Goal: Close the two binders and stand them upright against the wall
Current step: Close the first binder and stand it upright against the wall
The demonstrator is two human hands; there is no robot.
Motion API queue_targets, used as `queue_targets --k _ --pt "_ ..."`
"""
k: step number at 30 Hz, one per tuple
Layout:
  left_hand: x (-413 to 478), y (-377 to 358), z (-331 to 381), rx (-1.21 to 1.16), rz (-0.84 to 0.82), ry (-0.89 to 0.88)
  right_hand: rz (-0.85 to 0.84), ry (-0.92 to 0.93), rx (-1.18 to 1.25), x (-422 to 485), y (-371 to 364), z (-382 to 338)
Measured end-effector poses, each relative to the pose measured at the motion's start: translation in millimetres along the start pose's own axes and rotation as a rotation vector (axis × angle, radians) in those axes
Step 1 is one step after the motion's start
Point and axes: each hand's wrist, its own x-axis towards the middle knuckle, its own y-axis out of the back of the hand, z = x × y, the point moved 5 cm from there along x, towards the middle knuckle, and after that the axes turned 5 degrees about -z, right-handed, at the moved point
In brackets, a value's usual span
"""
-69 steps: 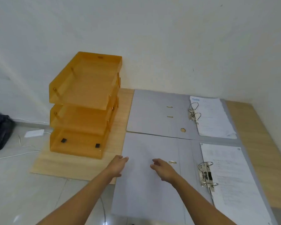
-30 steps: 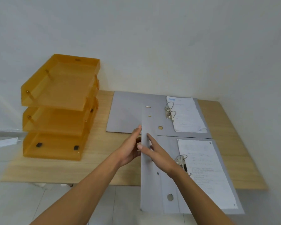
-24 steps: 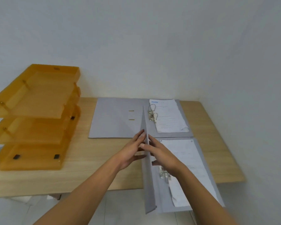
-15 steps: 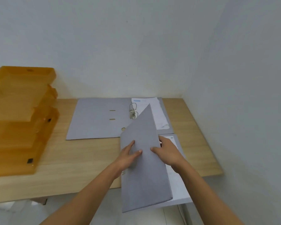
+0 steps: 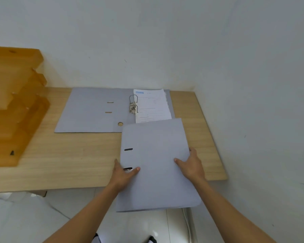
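Observation:
Two grey lever-arch binders lie on a wooden table (image 5: 74, 160). The near binder (image 5: 156, 155) is closed and lies flat, its front end overhanging the table's front edge. My left hand (image 5: 124, 174) grips its left spine edge, thumb on the cover by a slot. At the binder's right edge, my right hand (image 5: 191, 163) holds on with fingers spread on the cover. The far binder (image 5: 89, 111) lies open near the wall, its metal rings (image 5: 133, 106) up and a stack of white papers (image 5: 153, 106) on its right half.
An orange three-tier letter tray (image 5: 12, 106) stands at the table's left. White walls (image 5: 165, 41) meet in a corner at the back right. The table's right edge runs along the side wall. Pale floor tiles and a white cable (image 5: 187, 223) show below the front edge.
The near binder's cover swung over from open left, through upright, down onto its papers. Both hands moved from the cover's upper edge to the binder's two side edges. The view shifted right.

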Motion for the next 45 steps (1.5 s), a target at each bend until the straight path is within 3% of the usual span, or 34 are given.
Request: queue_targets --k 7,24,30,34,39,45 --pt "46 -9 -61 0.067 -0.083 0.055 -0.253 -0.086 -0.221 17 -31 59" --pt "-13 -26 1 0.163 0.021 0.140 -0.354 -0.062 -0.459 28 -53 73" --pt "-4 -23 -11 -0.025 0.037 0.149 -0.433 -0.035 -0.390 21 -56 63" --pt "9 -23 -28 -0.252 0.032 0.214 -0.520 0.003 -0.184 7 -64 43" --pt "-8 -24 2 -0.430 -0.044 0.285 -0.573 0.028 -0.010 -10 -80 20" --pt "-13 -38 25 -0.547 -0.292 0.328 -0.393 -0.027 0.143 -13 -65 5"
